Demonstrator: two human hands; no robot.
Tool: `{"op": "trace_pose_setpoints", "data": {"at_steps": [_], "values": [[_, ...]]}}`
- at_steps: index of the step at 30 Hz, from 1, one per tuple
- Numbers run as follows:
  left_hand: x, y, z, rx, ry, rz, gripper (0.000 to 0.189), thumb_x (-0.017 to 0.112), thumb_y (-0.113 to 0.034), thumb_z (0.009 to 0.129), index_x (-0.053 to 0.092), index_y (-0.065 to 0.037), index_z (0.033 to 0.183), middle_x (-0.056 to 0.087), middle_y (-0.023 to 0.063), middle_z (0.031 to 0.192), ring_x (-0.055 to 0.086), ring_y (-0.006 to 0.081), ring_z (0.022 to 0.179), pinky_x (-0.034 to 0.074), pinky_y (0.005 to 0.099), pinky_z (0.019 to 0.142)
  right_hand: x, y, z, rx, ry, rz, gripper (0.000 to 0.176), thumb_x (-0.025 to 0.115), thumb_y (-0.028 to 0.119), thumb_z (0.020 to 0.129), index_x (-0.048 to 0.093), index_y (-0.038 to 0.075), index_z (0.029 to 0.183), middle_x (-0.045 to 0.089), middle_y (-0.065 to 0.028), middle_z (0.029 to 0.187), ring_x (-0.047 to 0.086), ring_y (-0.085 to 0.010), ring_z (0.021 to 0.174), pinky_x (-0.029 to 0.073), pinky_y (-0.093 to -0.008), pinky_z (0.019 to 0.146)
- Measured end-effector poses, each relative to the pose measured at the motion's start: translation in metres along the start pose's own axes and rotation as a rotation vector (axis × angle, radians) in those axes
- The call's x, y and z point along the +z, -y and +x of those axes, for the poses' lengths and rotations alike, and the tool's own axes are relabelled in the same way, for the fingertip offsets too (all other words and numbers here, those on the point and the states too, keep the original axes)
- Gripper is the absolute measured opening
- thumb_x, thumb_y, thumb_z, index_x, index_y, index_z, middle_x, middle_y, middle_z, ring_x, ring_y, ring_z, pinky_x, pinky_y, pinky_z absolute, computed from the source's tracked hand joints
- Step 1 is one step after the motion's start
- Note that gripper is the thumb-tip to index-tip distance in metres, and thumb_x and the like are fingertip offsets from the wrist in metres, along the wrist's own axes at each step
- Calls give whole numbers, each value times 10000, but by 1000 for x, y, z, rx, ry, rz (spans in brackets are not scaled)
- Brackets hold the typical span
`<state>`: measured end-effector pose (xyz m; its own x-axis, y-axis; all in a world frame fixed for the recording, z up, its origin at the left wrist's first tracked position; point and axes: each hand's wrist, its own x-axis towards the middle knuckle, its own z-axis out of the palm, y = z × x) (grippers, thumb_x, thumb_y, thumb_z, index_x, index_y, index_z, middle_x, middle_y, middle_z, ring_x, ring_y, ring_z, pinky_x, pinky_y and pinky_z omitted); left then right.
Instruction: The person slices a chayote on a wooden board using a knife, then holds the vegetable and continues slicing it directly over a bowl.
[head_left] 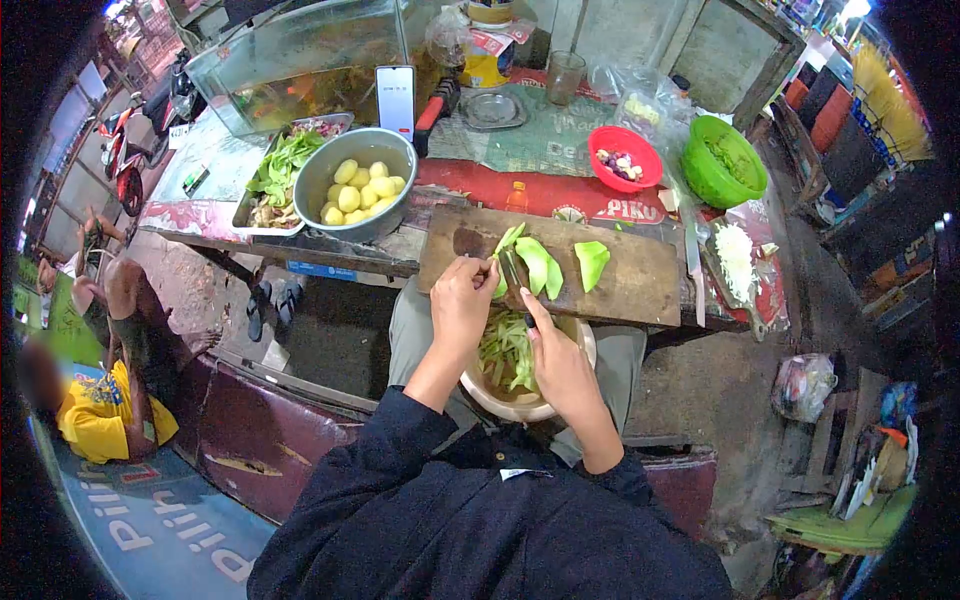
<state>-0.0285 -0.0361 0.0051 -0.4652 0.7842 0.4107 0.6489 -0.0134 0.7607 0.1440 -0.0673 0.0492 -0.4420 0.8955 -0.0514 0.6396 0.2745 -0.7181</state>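
Note:
My left hand [463, 308] is closed at the near edge of the wooden cutting board [643, 285], its fingertips pinching a pale green vegetable slice [508, 240] that looks like chayote. In my right hand [562, 368] is a knife [516, 277] with a dark handle, its blade pointing away from me beside the left fingertips. Larger green wedges [536, 266] lie just right of the blade, and another green piece [592, 262] rests farther right on the board. Below both hands, a bowl [586, 345] between my legs holds cut green strips [508, 352].
A grey basin of peeled potatoes [366, 190] and a tray of leafy greens [272, 178] stand left. Rightward are a red bowl [628, 160], a green basket [722, 165], another knife [695, 265] and a small board with chopped white pieces [735, 258]. A person in yellow [105, 410] sits left.

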Motion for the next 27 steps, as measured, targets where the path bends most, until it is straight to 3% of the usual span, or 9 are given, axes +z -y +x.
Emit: {"op": "trace_pose_setpoints", "data": {"at_steps": [4, 7, 10, 12, 22, 25, 27], "values": [[0, -1, 1, 18, -15, 5, 160, 767, -149, 879, 703, -14, 821, 676, 106, 786, 679, 255, 659, 535, 371, 629, -6, 4, 0, 26, -1, 0, 499, 455, 131, 1060, 381, 196, 1549, 621, -263, 1274, 629, -475, 1067, 498, -541, 870], [-2, -2, 1, 22, -4, 19, 170, 762, -157, 883, 700, -14, 817, 671, 105, 776, 676, 254, 655, 535, 372, 628, -5, -1, 4, -16, 23, -41, 495, 447, 152, 1066, 373, 218, 1551, 646, -288, 1192, 635, -491, 1030, 498, -549, 844], [-2, -2, 1, 16, 6, 16, 176, 758, -166, 888, 702, -15, 819, 667, 107, 769, 677, 253, 655, 536, 373, 629, -7, 0, 10, 74, 67, -17, 500, 442, 161, 1068, 361, 242, 1554, 663, -320, 1072, 636, -510, 981, 496, -553, 808], [-2, -2, 1, 8, 7, 2, 178, 757, -170, 889, 705, -15, 821, 665, 109, 766, 680, 254, 656, 537, 372, 629, -8, 1, 11, 61, 1, -40, 509, 437, 158, 1067, 347, 258, 1558, 662, -333, 973, 637, -519, 924, 487, -559, 769], [0, 0, -2, -32, 2, -30, 188, 762, -177, 892, 705, -11, 822, 668, 112, 778, 686, 249, 657, 536, 361, 626, 12, 4, -3, 30, 55, 4, 522, 445, 142, 1064, 322, 205, 1568, 673, -310, 981, 644, -510, 896, 487, -576, 757], [0, -3, -2, -23, -10, -36, 184, 764, -166, 889, 696, -12, 816, 665, 108, 779, 679, 250, 655, 532, 364, 621, 21, 5, -2, -44, -42, 40, 545, 448, 135, 1062, 290, 211, 1578, 664, -328, 942, 642, -517, 873, 482, -588, 754], [0, -4, -2, -26, -14, -38, 179, 763, -159, 887, 691, -12, 814, 664, 106, 779, 676, 251, 654, 530, 367, 618, 17, 14, -2, 95, 71, -2, 570, 446, 130, 1060, 246, 212, 1588, 651, -354, 902, 639, -530, 857, 476, -602, 751]]}}
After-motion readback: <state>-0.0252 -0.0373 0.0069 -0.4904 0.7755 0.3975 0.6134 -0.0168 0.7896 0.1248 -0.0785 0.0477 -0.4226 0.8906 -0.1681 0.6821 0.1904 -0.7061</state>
